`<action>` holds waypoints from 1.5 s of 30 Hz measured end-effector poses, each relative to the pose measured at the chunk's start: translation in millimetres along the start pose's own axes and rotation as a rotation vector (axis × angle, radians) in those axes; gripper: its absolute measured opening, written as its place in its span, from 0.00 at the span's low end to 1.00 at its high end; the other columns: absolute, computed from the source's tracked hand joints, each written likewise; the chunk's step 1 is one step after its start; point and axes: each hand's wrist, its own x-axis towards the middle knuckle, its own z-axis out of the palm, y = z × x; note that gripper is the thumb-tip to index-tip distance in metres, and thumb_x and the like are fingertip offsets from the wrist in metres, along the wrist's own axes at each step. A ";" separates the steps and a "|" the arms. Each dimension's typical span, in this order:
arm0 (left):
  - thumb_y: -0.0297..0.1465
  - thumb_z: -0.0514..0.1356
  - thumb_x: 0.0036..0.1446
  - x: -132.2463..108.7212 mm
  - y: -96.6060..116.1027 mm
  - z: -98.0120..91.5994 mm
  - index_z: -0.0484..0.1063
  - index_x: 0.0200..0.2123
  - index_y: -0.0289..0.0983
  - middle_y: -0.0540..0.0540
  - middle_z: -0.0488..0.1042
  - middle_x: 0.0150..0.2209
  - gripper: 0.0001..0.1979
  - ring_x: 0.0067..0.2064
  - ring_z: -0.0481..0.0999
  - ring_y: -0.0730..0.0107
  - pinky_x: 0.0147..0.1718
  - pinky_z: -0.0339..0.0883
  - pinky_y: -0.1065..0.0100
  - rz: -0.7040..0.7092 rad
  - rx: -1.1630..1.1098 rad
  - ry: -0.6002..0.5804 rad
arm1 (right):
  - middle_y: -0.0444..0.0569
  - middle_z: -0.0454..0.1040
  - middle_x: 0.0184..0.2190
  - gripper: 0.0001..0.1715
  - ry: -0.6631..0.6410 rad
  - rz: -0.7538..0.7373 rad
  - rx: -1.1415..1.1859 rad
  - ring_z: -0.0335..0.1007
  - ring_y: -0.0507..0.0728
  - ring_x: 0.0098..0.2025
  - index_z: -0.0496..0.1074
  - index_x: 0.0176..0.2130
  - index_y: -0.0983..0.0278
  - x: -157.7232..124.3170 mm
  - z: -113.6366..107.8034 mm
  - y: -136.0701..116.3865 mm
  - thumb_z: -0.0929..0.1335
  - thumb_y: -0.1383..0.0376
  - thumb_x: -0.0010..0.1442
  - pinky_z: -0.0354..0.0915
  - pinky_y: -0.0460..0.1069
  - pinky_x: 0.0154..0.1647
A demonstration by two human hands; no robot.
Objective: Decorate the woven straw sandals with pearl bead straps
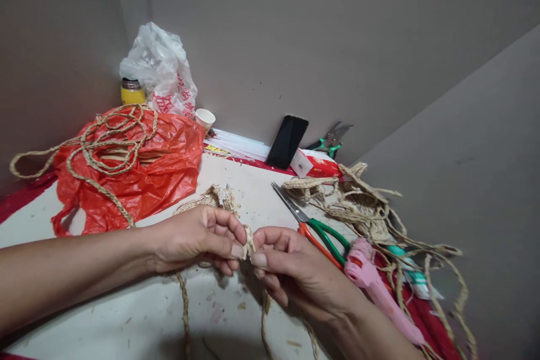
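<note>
My left hand [198, 239] and my right hand [291, 267] meet over the white table top [126, 315]. Both pinch the same small piece of braided straw rope [248, 243] between thumb and fingers. Loose ends of that braid hang down below my hands toward the table's front edge. Just behind my left hand lies a woven straw piece [215, 198]. Scissors [314, 228] with green and orange handles and a pink glue gun [375, 284] lie right beside my right hand.
A red plastic bag [139, 174] with a coil of braided rope [112, 140] on it fills the left. A straw tangle [363, 208], black phone [287, 140], cutters [331, 139], paper cup [205, 118], white bag [160, 67] and yellow jar [132, 91] sit near the walls.
</note>
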 end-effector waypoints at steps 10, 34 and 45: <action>0.26 0.63 0.42 0.4 -0.9 2.0 0.71 0.27 0.34 0.52 0.70 0.19 0.05 0.20 0.67 0.78 0.25 0.66 0.72 -0.019 0.039 0.062 | 0.40 0.71 0.17 0.17 0.094 -0.041 -0.199 0.58 0.43 0.12 0.71 0.26 0.67 -0.8 3.2 3.2 0.78 0.61 0.43 0.53 0.38 0.12; 0.31 0.69 0.39 3.2 -6.0 7.2 0.68 0.26 0.34 0.49 0.75 0.18 0.14 0.19 0.72 0.75 0.23 0.69 0.71 0.023 0.011 0.188 | 0.40 0.66 0.18 0.15 0.271 -0.230 -0.499 0.54 0.46 0.20 0.74 0.26 0.68 -3.8 13.0 2.3 0.76 0.59 0.45 0.51 0.41 0.20; 0.31 0.66 0.43 3.8 -16.3 12.4 0.68 0.24 0.33 0.49 0.75 0.19 0.10 0.22 0.72 0.77 0.25 0.66 0.74 0.221 0.110 0.328 | 0.43 0.69 0.18 0.12 0.407 -0.812 -1.218 0.63 0.49 0.19 0.69 0.25 0.65 -9.6 12.9 18.0 0.64 0.69 0.59 0.58 0.42 0.21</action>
